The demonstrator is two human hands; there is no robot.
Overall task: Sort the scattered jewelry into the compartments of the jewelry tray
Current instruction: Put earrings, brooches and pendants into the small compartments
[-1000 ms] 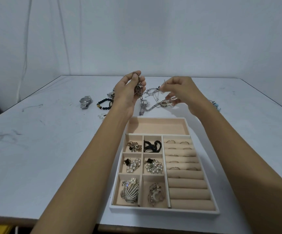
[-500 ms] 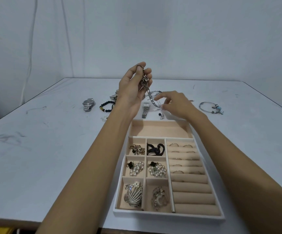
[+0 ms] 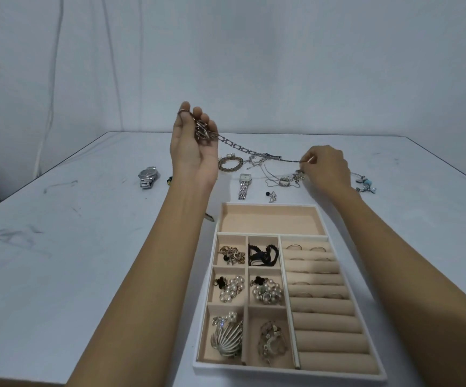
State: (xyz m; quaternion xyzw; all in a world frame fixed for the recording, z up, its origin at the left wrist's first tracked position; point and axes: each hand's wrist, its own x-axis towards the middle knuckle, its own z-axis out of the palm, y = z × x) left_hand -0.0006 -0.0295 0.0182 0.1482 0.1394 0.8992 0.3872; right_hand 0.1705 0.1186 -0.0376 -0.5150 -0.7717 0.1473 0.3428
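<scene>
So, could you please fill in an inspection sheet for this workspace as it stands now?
Surface: white table, scuffed with grey marks.
Job's things: jewelry tray, long top compartment empty, six small ones filled, rings on the upper rolls; chain stretched between both hands.
Clutter: round watch, square watch, beaded bracelet, tangled necklaces, blue charm bracelet, all loose behind the tray.
Grippers: left hand raised, bunching one chain end; right hand pinching the other.
Cables: white cord on the wall.
Surroundings: plain white wall.
</scene>
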